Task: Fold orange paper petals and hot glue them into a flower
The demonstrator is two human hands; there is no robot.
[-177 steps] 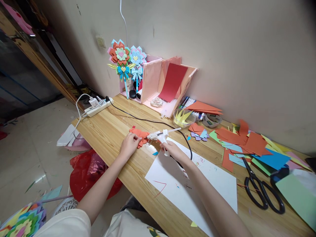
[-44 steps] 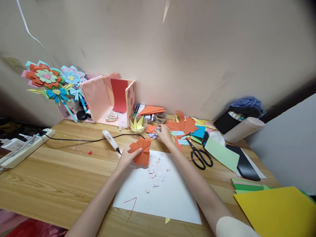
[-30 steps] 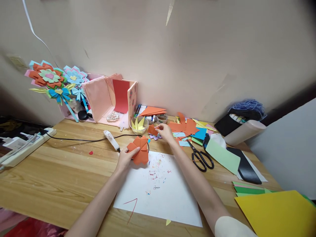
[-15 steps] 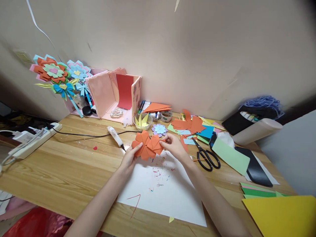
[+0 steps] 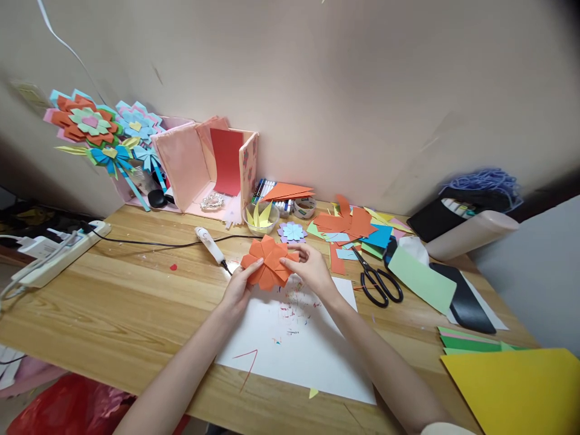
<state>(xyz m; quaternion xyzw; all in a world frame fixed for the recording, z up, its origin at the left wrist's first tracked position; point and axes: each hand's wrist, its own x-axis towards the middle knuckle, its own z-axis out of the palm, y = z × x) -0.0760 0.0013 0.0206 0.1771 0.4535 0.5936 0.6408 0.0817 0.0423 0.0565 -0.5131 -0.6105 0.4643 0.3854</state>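
An orange folded-paper flower (image 5: 267,275) is held up between my two hands, above a white sheet (image 5: 296,362) marked with colour specks. My left hand (image 5: 238,287) pinches its left side, thumb on top. On the right, my right hand (image 5: 310,266) grips an orange paper petal piece (image 5: 285,269) that overlaps the flower's right side. Whether the two pieces are joined, I cannot tell. Just behind lies a small blue and purple paper flower (image 5: 292,232). A white glue gun (image 5: 211,246) rests to the left of my hands.
Black-handled scissors (image 5: 378,284) and orange paper scraps (image 5: 348,223) lie to the right. A plastic bowl (image 5: 261,223) holds yellow paper leaves. Paper flowers (image 5: 90,124) and a pink box (image 5: 181,169) stand at back left. A power strip (image 5: 63,257) sits at the left edge.
My right hand has moved slightly left, bringing the orange petal piece further over the flower. My left hand keeps its hold. The view has shifted a little.
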